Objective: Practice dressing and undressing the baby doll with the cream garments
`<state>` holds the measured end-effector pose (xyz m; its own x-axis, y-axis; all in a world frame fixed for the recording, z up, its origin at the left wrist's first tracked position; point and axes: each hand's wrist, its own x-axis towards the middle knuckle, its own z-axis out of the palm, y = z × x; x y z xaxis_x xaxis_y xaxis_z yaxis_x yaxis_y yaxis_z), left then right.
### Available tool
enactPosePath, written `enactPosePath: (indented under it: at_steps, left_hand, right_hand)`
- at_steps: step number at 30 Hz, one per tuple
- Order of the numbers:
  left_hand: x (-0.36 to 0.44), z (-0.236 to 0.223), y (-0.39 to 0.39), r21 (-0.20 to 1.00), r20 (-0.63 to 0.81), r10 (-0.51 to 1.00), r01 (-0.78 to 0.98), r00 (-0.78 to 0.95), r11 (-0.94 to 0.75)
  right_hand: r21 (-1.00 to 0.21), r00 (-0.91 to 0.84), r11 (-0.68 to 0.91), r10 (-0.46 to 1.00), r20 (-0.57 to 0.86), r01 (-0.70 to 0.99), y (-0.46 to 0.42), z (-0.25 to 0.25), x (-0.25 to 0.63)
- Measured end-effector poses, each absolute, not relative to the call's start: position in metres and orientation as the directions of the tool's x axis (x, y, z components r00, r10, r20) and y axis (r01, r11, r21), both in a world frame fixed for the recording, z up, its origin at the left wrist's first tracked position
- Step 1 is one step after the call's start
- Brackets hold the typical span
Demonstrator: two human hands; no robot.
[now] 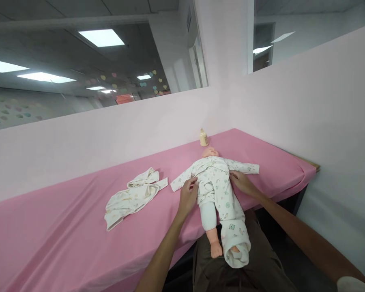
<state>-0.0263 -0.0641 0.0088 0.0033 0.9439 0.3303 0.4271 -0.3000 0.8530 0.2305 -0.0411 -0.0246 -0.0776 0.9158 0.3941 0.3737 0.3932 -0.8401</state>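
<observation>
A baby doll (211, 151) lies on its back on the pink-covered table, head away from me, wearing a white patterned romper (222, 182). Both sleeves stretch out sideways. One leg is covered down to a bunched cuff around the foot; the other leg (212, 237) shows bare below a white cloth part, and both hang past the table's edge over my lap. My left hand (188, 196) is closed at the romper's left side, fingertips on the fabric. On the opposite side, my right hand (242, 183) pinches the romper's edge near the waist.
A second small patterned garment (134, 200) lies rumpled to the left on the pink sheet (63, 227). Behind the doll's head stands a cream-coloured bottle (203, 138). White walls (322, 101) with windows border the table at the back and right.
</observation>
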Motion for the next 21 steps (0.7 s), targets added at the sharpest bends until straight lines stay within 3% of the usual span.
enactPosePath:
  at_steps: [5,9,15,21]
  left_hand:
    - [-0.028,0.016,-0.038,0.868,0.288,0.957,0.430,-0.025,-0.250]
    - [-0.029,0.020,-0.023,0.837,0.273,0.961,0.503,-0.042,-0.216]
    - [-0.033,0.021,-0.011,0.645,0.331,0.942,0.717,0.049,-0.264]
    - [-0.042,0.020,-0.005,0.654,0.239,0.949,0.689,0.205,-0.313]
  right_hand:
    - [-0.862,0.086,0.332,0.916,0.391,0.384,-0.030,-0.024,0.225]
    - [-0.816,0.038,0.327,0.920,0.391,0.476,-0.025,-0.016,0.221]
    - [-0.677,-0.022,0.323,0.911,0.412,0.661,-0.013,-0.011,0.225]
    - [-0.643,-0.090,0.263,0.953,0.289,0.719,-0.008,-0.016,0.234]
